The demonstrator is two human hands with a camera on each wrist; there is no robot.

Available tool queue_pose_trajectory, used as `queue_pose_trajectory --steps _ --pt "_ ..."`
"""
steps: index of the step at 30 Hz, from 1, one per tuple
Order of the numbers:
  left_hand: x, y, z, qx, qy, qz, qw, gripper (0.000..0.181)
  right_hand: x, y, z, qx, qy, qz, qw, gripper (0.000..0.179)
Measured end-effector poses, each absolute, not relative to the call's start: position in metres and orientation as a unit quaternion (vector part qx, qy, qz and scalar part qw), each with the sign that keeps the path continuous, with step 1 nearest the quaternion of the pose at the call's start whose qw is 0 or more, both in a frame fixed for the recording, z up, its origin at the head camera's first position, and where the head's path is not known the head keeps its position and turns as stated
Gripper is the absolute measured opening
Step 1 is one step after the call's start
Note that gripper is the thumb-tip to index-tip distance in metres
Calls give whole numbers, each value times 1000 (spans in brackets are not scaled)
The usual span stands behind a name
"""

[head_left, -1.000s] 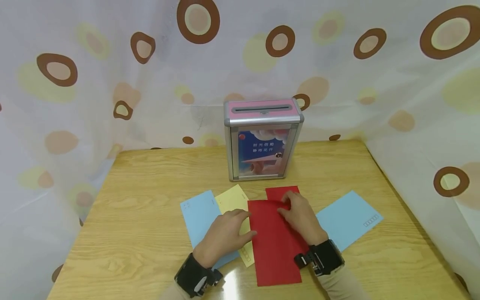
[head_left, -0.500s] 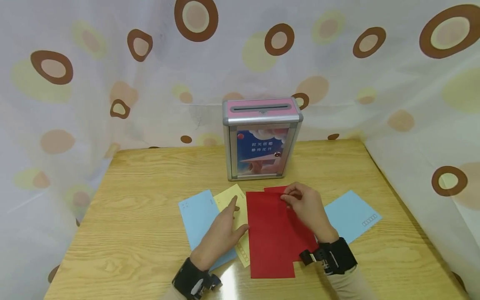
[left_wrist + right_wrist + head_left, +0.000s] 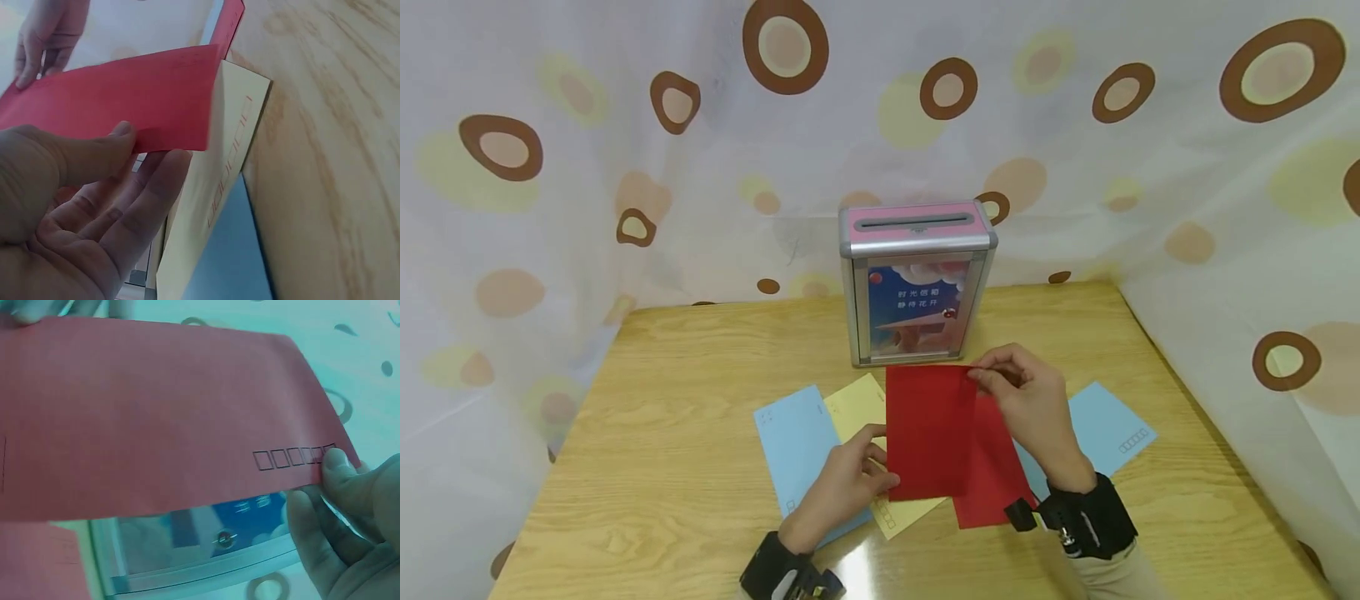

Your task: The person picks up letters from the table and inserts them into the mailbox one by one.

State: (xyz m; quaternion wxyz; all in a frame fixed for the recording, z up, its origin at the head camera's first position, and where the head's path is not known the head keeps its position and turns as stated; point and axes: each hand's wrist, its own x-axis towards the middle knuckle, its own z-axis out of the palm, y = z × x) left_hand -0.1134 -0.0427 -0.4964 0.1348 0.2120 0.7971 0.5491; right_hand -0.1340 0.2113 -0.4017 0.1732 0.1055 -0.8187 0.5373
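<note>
A red envelope (image 3: 928,433) is raised off the table, tilted upright in front of the box. My right hand (image 3: 1030,400) pinches its upper right corner between thumb and fingers, beside a row of small printed squares in the right wrist view. At the envelope's left edge, my left hand (image 3: 846,483) has its thumb on the near face and fingers behind, as the left wrist view shows. Below lies a second red envelope (image 3: 996,475), partly hidden. A yellow envelope (image 3: 857,400) and a blue envelope (image 3: 793,433) overlap under and beside my left hand.
A pink and silver letter box (image 3: 917,283) with a slot on top stands at the back of the wooden table (image 3: 677,433). Another blue envelope (image 3: 1108,429) lies at the right, partly behind my right forearm. A patterned curtain (image 3: 715,167) hangs behind.
The upper red envelope has come up off the table and tilted upright. My right hand has risen with its corner. My left hand has moved from beside the envelope to grip its left edge.
</note>
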Motion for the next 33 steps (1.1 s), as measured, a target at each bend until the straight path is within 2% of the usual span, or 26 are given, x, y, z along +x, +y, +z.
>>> queue_pose_trajectory --steps 6,13,21,28,33 --pt "-112 -43 -500 236 806 533 106 50 -129 210 -387 151 -797 542 221 15" --pt "-112 -43 -507 263 829 490 59 32 -130 207 -381 206 -781 512 293 39" --pt "-120 -44 -498 269 846 461 -1 14 -138 206 -371 262 -766 493 318 32" --pt "-131 -43 -476 284 843 446 -99 16 -139 204 -350 280 -766 469 338 34" --pt "-142 -41 -454 279 837 447 -145 21 -140 200 -322 300 -754 453 370 32"
